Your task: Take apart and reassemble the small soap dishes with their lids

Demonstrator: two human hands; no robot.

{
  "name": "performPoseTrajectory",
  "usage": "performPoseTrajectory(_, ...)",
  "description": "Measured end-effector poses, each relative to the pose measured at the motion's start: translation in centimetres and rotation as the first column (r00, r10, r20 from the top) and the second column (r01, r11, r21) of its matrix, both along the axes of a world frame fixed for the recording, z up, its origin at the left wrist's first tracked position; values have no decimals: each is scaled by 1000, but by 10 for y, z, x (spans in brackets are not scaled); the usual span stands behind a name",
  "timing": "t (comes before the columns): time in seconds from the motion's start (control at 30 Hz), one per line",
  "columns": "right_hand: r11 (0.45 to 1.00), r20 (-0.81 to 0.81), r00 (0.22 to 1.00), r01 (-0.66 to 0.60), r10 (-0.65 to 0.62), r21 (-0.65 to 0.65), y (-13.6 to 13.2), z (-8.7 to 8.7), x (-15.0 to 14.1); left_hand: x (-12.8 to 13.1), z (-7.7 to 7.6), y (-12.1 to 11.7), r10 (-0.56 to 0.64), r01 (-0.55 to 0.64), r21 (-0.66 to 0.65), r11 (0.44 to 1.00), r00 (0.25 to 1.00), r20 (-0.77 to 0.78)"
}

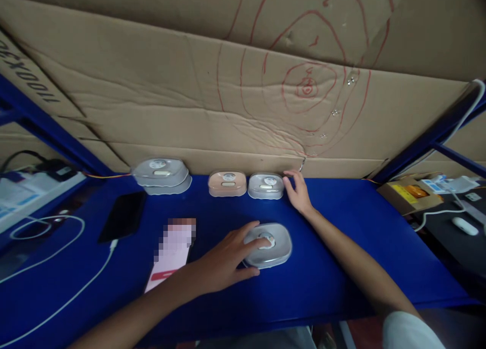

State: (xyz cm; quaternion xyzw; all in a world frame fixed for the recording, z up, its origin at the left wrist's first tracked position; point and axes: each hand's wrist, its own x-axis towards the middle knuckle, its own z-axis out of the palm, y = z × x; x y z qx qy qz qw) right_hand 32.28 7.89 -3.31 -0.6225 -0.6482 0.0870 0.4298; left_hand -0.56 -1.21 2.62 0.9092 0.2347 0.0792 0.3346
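Note:
A grey oval plastic box with a clear lid (281, 245) and a round sticker lies on the blue table. My left hand (231, 253) grips its left side, one finger across the sticker and the thumb at the near edge. Farther back stands a similar grey box (261, 191). My right hand (298, 192) is at that box's right end, fingers loosely apart and slightly bent; whether they touch it I cannot tell. Just left of it sits an orange-pink box (227, 186). Two more grey boxes (161, 176) are stacked at the back left.
A phone with a lit, blurred screen (172, 253) lies beside my left forearm, and a dark phone (122, 216) with a white cable (85, 285) farther left. Cardboard (159, 85) with red rings backs the blue table (341, 207). An open carton (408, 194) stands at right.

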Motion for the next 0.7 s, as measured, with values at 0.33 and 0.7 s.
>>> performPoseTrajectory(0.33, 991, -117, 993, -18, 2, -135, 46, -6, 37, 3, 0, 1, 12, -12, -22, 1000, 999, 36)
performPoseTrajectory(0.7, 981, -92, 993, -93, 78, -168, 39, 6, 23, 3, -6, 1, 32, -31, -28, 999, 999, 37)
